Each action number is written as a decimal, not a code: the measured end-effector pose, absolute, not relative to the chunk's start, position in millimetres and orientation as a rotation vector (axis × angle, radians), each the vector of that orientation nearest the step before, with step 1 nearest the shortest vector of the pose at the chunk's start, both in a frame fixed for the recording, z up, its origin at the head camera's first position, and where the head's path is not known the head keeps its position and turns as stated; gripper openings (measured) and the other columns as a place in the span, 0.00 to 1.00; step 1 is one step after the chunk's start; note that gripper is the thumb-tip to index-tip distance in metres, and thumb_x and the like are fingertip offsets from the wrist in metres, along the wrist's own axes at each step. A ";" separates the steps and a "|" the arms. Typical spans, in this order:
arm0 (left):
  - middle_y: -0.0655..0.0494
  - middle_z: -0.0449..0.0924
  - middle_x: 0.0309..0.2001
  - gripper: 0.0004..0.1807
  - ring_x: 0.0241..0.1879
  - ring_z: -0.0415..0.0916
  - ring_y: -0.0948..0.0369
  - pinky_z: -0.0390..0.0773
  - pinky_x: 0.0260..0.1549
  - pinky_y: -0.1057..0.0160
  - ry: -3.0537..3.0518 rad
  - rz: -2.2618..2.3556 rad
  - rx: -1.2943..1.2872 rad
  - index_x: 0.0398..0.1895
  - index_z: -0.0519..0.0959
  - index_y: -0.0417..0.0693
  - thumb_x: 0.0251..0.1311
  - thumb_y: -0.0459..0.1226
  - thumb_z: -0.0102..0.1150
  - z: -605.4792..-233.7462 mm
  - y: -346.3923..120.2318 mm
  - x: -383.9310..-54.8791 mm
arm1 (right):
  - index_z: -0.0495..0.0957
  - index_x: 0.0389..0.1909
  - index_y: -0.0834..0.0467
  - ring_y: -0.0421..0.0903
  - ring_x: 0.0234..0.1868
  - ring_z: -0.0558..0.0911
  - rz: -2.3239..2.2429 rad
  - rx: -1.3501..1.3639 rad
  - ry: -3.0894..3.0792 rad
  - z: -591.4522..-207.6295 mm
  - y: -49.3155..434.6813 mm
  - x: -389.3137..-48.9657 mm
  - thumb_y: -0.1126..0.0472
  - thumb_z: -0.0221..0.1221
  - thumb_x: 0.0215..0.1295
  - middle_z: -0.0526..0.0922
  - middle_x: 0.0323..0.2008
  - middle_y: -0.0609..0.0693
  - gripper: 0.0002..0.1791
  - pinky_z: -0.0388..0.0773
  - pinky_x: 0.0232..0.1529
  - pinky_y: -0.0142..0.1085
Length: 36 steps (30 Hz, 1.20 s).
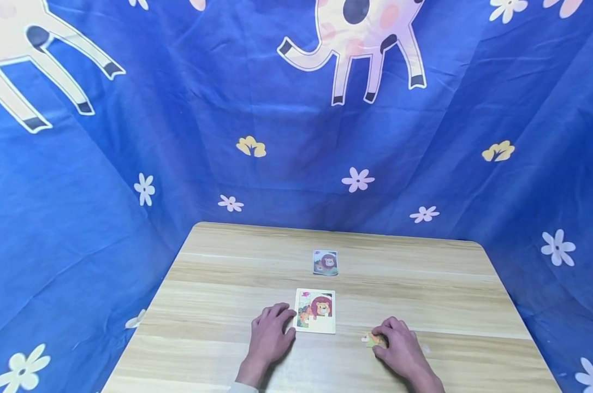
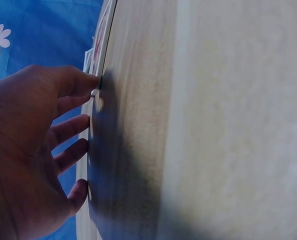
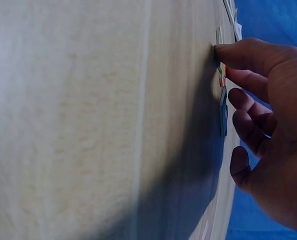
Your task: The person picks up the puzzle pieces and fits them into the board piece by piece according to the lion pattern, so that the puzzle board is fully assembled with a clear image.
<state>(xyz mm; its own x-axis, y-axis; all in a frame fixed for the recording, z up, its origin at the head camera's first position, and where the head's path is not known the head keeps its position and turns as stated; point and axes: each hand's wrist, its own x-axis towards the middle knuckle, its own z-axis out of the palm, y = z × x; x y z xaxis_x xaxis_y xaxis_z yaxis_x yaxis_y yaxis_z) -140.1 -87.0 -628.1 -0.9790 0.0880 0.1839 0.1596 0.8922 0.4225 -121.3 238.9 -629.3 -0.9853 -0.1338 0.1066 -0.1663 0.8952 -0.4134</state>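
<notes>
A framed jigsaw puzzle board (image 1: 322,326) lies on the table, showing a lion picture partly filled with pieces, with a bare pale area at its lower right. My left hand (image 1: 271,334) rests at the board's left side, thumb and forefinger touching its edge near the front corner. Further right, my right hand (image 1: 403,349) pinches a colourful puzzle piece (image 1: 370,340) between thumb and forefinger, low over the tabletop. Another, bluish piece (image 3: 223,112) shows beside it in the right wrist view, under the curled fingers. Whether those fingers touch it I cannot tell.
Behind the board lies a small picture card (image 1: 325,262) with the same lion scene. The wooden table (image 1: 237,262) ends at a blue patterned curtain (image 1: 286,180), which hangs at the back and both sides.
</notes>
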 end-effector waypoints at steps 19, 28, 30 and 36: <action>0.60 0.77 0.57 0.19 0.56 0.72 0.55 0.69 0.52 0.41 -2.908 -0.689 -0.202 0.48 0.82 0.62 0.49 0.45 0.62 -625.0 -91.2 -145.8 | 0.82 0.34 0.42 0.31 0.35 0.74 0.656 0.268 -2.905 -618.4 209.0 -139.1 0.53 0.70 0.40 0.78 0.28 0.30 0.15 0.65 0.40 0.35; 0.60 0.77 0.57 0.19 0.55 0.72 0.55 0.70 0.52 0.42 -2.900 -0.681 -0.209 0.48 0.82 0.63 0.49 0.45 0.62 -625.9 -91.9 -146.0 | 0.83 0.36 0.40 0.30 0.36 0.75 0.630 0.364 -2.894 -613.6 188.0 -146.1 0.49 0.70 0.42 0.81 0.32 0.31 0.16 0.65 0.40 0.32; 0.60 0.77 0.57 0.19 0.55 0.72 0.55 0.70 0.52 0.42 -2.901 -0.679 -0.206 0.47 0.82 0.63 0.49 0.45 0.62 -626.3 -91.9 -146.0 | 0.83 0.37 0.40 0.30 0.36 0.75 0.625 0.389 -2.885 -613.3 183.3 -148.0 0.49 0.70 0.43 0.81 0.32 0.31 0.16 0.65 0.40 0.32; 0.60 0.77 0.57 0.19 0.55 0.72 0.55 0.69 0.53 0.42 -2.901 -0.680 -0.203 0.48 0.82 0.62 0.49 0.45 0.62 -626.6 -91.7 -145.7 | 0.84 0.37 0.42 0.31 0.35 0.76 0.643 0.478 -2.852 -612.2 169.4 -152.4 0.50 0.70 0.43 0.81 0.32 0.30 0.16 0.66 0.41 0.34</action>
<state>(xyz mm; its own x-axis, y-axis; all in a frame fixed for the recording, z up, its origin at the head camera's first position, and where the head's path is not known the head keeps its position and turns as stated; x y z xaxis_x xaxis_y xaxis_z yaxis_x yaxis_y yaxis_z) -145.7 -91.7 -626.6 -0.9789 0.0959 0.1807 0.1662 0.8879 0.4290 -152.4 169.4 -612.2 -0.9322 -0.2696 0.2415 -0.3471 0.8549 -0.3856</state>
